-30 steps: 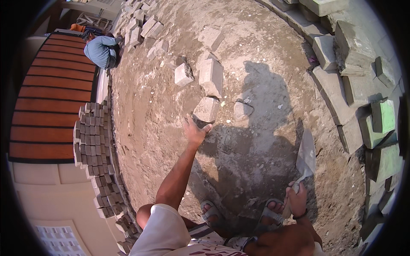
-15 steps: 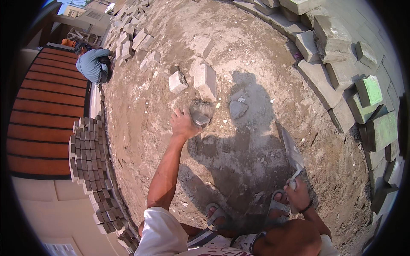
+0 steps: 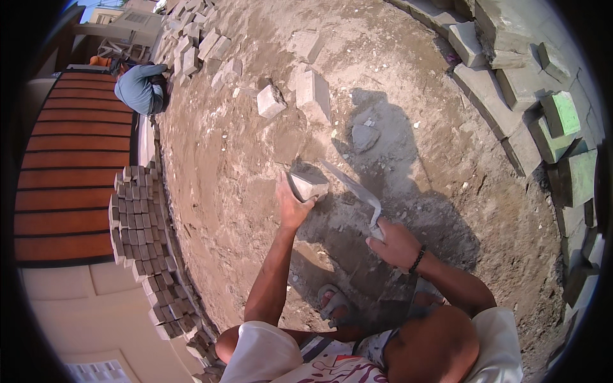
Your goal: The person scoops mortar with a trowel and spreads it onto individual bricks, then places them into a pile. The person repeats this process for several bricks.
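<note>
My left hand (image 3: 294,203) is closed around a grey concrete paving block (image 3: 309,185), its fingers along the left side and the thumb at the near edge. In my right hand (image 3: 394,244) is the handle of a pointed trowel (image 3: 357,189). Its metal blade points up and left, toward the block but apart from it. Beyond my hands, a whole block (image 3: 313,94) and a smaller broken block (image 3: 271,101) lie on the dirt. A loose grey lump (image 3: 364,137) rests to their right, within my shadow.
Rough dirt ground (image 3: 223,172) spreads around me. Stacked pavers (image 3: 137,220) line the left wall beside an orange slatted gate (image 3: 76,169). Larger concrete blocks (image 3: 488,96) edge the right side. Far left, a person in blue (image 3: 142,88) crouches near scattered blocks (image 3: 207,45).
My left hand has drawn the block nearer and lifted or tilted it. My right hand has swung the trowel up and left from beside my right foot toward the block.
</note>
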A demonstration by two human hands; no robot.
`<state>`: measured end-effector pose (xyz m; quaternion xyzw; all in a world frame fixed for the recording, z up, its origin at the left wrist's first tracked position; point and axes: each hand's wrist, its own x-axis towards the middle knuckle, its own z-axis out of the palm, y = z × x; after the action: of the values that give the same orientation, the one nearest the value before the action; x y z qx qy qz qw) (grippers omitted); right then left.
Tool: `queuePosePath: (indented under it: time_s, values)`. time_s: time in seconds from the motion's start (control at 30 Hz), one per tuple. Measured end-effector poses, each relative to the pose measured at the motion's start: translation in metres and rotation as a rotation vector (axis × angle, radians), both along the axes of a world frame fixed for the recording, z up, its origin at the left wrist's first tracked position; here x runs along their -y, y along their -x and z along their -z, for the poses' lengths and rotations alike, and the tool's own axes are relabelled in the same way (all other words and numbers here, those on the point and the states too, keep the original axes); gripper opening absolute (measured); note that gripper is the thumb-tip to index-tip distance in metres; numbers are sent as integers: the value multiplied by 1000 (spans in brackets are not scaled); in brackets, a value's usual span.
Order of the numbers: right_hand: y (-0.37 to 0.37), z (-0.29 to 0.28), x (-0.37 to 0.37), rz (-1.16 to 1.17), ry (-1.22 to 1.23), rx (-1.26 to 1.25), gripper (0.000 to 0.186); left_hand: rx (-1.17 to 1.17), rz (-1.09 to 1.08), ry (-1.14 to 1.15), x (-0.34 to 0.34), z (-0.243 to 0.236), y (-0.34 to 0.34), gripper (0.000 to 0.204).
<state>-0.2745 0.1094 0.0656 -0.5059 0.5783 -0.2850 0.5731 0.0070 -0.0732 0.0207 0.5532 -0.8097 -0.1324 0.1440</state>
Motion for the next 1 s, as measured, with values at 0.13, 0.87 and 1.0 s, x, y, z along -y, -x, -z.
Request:
queuePosePath:
  time_s: [0.13,0.87,1.0]
  values:
    - [-23,4,41,-46,117,-42,40,-27,-6,-28,-3,-3,-3,118]
    - [-76,7,31,-31,48,-1,35,63,-315,-163,-63,-32,6,73]
    - [-73,63,47,-216,59,-143,35,-99,-401,-227,-73,-10,-2,71]
